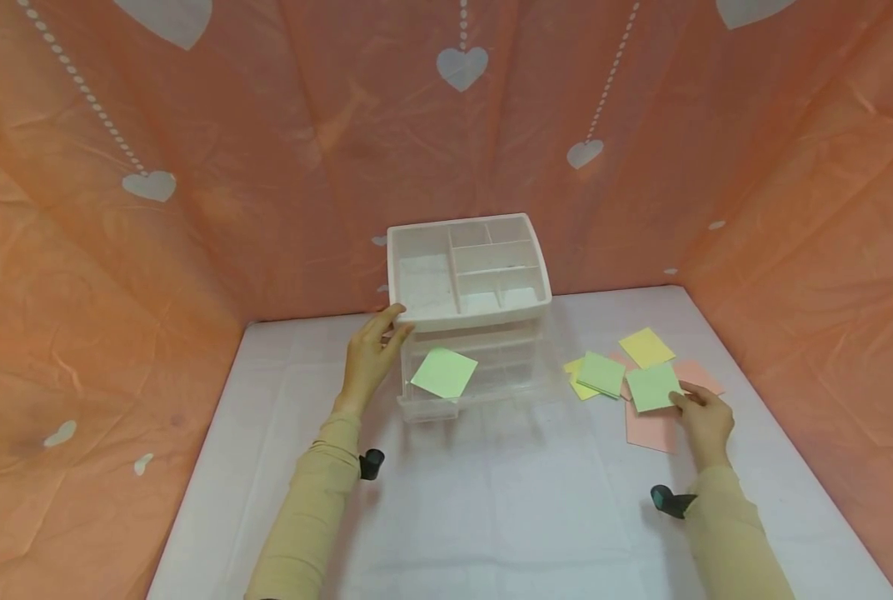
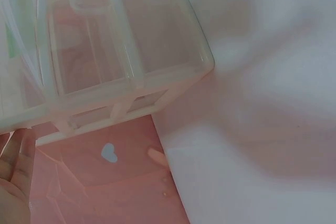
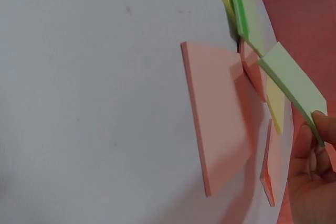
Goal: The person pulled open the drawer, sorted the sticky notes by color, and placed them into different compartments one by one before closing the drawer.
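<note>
My left hand (image 1: 366,360) holds the front left corner of a white plastic drawer organizer (image 1: 476,320), thumb in front and fingers at the side edge. Below that corner, a light green sticky note pad (image 1: 444,372) lies tilted at a small clear drawer (image 1: 427,410) that juts out. Off to the right, my right hand (image 1: 707,423) pinches another light green sticky note pad (image 3: 294,83) by its edge, raised above the table. Around it lie a green pad (image 1: 601,372), yellow pads (image 1: 646,347) and pink pads (image 1: 651,428), some overlapping.
The organizer's divided top tray (image 1: 424,279) shows bare compartments. A white cloth covers the table (image 1: 506,508). Orange curtains (image 1: 326,167) with white hearts stand behind and on both sides. Dark wrist cameras (image 1: 371,463) stick out from both forearms.
</note>
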A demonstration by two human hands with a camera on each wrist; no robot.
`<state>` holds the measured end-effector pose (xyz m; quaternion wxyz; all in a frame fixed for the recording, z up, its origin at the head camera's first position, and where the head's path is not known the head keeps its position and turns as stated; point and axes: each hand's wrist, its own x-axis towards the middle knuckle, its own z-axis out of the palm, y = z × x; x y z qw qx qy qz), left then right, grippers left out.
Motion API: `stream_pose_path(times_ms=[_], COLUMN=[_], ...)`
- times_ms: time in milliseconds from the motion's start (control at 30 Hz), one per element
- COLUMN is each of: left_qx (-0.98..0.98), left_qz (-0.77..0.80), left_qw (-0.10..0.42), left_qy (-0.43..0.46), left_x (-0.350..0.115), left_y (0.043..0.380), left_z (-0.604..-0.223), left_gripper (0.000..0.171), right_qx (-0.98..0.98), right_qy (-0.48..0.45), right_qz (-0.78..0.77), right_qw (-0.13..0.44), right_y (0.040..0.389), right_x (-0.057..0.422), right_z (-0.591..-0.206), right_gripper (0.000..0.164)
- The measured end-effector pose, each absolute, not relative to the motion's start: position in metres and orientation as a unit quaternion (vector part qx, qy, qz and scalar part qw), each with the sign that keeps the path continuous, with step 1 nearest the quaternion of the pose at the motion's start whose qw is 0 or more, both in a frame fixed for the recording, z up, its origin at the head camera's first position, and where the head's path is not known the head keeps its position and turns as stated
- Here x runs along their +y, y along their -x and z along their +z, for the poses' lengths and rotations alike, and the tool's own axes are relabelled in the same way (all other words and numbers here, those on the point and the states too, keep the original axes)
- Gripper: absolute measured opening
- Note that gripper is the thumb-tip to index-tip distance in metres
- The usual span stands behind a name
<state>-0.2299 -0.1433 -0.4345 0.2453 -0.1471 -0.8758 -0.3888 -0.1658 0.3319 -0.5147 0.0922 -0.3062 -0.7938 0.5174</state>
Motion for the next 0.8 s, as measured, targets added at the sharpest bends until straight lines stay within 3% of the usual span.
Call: stream_pose_path(times_ms=[133, 333, 567, 800], left_qx=[-0.877, -0.875, -0.872, -0.866], left_qz=[-0.387, -0.387, -0.392, -0.357], left_qw=[0.245, 0.25, 0.248, 0.299], left_qy=[0.148, 0.152, 0.157, 0.184], left_x=[-0.143, -0.144, -0.143, -0.142], left_y=[0.23, 0.23, 0.23, 0.23], left_z=[-0.435, -0.435, -0.435, -0.44], left_gripper=[0.032, 0.032, 0.032, 0.035], right_qx=[-0.747, -0.649, -0.61, -0.568], right_qy=[0.314, 0.321, 0.318, 0.291], right_qz=[0.578, 0.68, 0.715, 0.756], right_qw=[0.095, 0.112, 0.129, 0.146], right_y=[0.166, 0.166, 0.169, 0.173], right_x=[0.329, 0.324, 0.316, 0.309], right_z=[-0.509, -0.5, -0.486, -0.473], right_gripper=[0.041, 0.015, 0.015, 0.017])
